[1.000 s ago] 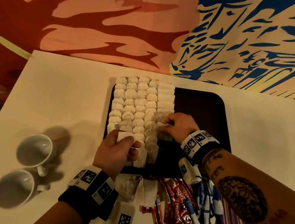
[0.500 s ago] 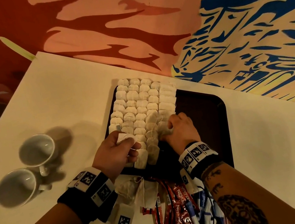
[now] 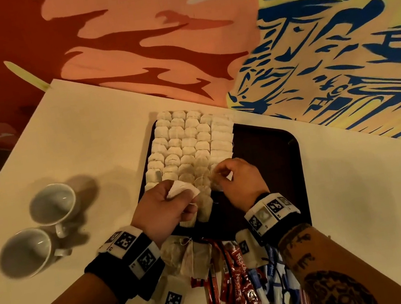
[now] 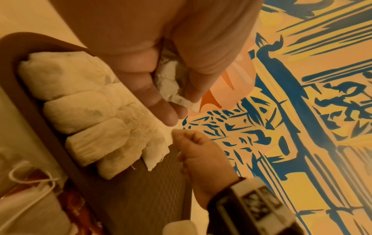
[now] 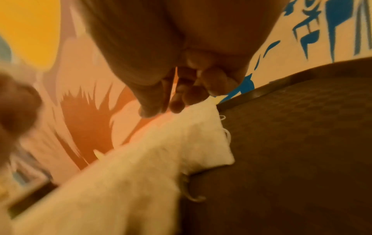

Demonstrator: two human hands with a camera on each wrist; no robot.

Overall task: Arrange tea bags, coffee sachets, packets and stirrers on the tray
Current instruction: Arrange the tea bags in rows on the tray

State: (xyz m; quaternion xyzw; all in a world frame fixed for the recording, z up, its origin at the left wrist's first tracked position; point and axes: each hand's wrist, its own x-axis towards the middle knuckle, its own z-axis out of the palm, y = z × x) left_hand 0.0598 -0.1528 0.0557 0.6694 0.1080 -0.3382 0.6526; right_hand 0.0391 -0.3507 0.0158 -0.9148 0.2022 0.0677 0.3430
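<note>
**Both hands at the near end of the tea bag rows**

A dark tray [image 3: 274, 155] sits on the pale table [image 3: 362, 204], its left half covered by neat rows of tea bags [image 3: 187, 140]; its right half shows bare dark surface. The left hand [image 3: 161, 208] hovers over the near left part of the tray, its fingers curled round a crumpled white tea bag [image 3: 182, 190]; the left wrist view shows that bag pinched between thumb and fingers. The right hand [image 3: 238, 180] is at the near end of the rows with its fingertips drawn together on a tea bag [image 3: 215, 178], apparently pinching it, though the blurred wrist view leaves this unsure. Loose tea bags [image 3: 188, 257], red coffee sachets [image 3: 243, 285] and blue-and-white packets [image 3: 278, 290] lie on the table just before the tray. Two white cups [image 3: 39, 226] stand to the left.
</note>
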